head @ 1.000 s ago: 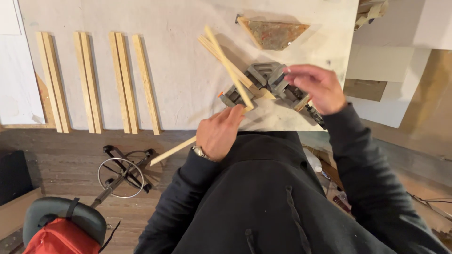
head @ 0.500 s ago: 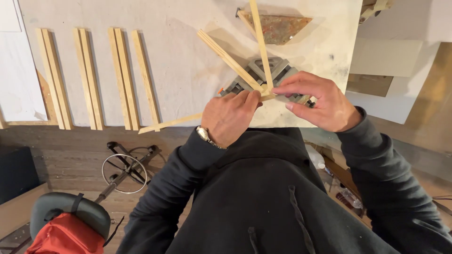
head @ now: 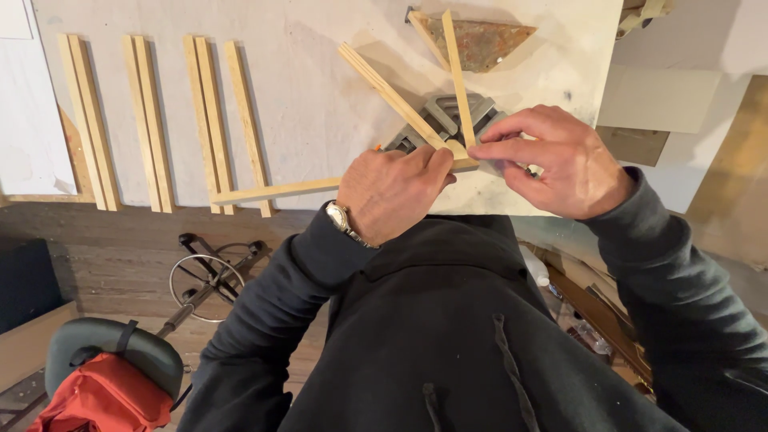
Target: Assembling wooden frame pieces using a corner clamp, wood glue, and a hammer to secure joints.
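My left hand presses a long wooden strip that runs left along the table's near edge. My right hand pinches the point where that strip meets an upright strip over a grey corner clamp. A third, doubled strip slants up-left from the same joint. The joint itself is partly covered by my fingers. A watch sits on my left wrist.
Several loose wooden strips lie in pairs on the white tabletop at left. A rusty triangular plate lies at the far edge. Below are a wooden floor, a wire stand and a chair with a red bag.
The long strip has swung down to lie almost level along the table edge. My hands have closed in together on the joint at the clamp.
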